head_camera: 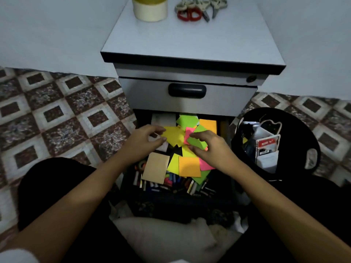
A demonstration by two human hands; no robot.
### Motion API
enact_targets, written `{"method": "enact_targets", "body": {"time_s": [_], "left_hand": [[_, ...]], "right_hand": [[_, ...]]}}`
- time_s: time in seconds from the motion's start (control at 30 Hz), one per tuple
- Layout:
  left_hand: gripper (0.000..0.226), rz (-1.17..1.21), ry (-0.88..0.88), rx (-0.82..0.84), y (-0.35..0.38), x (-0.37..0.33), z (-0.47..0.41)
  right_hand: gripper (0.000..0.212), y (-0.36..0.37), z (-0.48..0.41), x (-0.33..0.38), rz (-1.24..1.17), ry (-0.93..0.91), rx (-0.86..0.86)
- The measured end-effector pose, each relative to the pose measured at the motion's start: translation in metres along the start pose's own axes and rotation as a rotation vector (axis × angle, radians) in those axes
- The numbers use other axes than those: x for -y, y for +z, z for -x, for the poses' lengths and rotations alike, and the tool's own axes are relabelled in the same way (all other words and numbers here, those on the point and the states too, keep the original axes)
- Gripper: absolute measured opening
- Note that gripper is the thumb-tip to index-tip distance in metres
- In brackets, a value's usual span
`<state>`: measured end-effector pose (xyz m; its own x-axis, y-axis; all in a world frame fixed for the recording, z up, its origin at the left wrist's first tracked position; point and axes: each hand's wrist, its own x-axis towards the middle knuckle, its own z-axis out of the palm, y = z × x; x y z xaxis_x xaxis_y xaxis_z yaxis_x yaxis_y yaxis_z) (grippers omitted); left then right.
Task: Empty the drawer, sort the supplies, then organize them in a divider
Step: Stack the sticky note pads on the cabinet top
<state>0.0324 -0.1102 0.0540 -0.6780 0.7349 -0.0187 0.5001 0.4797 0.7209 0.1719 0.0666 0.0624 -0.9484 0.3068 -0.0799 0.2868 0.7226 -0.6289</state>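
Tiled floor [57, 111], drawer [171, 202], hands [144, 140] [210, 147] pinching sticky notes [190, 166]

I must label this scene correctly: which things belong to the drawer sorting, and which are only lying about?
Belong: open drawer; coloured notes; pens; brown card; white divider box; probably the tape rolls and scissors set on the cabinet top.
Lying about: cushion; black seat beside the cabinet; shut upper drawer.
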Motion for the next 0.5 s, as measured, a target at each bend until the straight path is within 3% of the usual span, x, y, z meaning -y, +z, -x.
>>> {"method": "enact_targets", "body": {"time_s": [0.3, 0.5], "left_hand": [[0.039, -0.101, -0.190, 0.305, 0.053, 0.046, -0.004], [0.057, -0.295, -0.247, 0.380, 0.075, 0.088, -0.005]], "right_hand": [[0.043, 0.057, -0.007, -0.065, 0.156, 0.162, 0.302], [0.046, 0.078, -0.013, -0.078, 0.208, 0.161, 0.357]]}}
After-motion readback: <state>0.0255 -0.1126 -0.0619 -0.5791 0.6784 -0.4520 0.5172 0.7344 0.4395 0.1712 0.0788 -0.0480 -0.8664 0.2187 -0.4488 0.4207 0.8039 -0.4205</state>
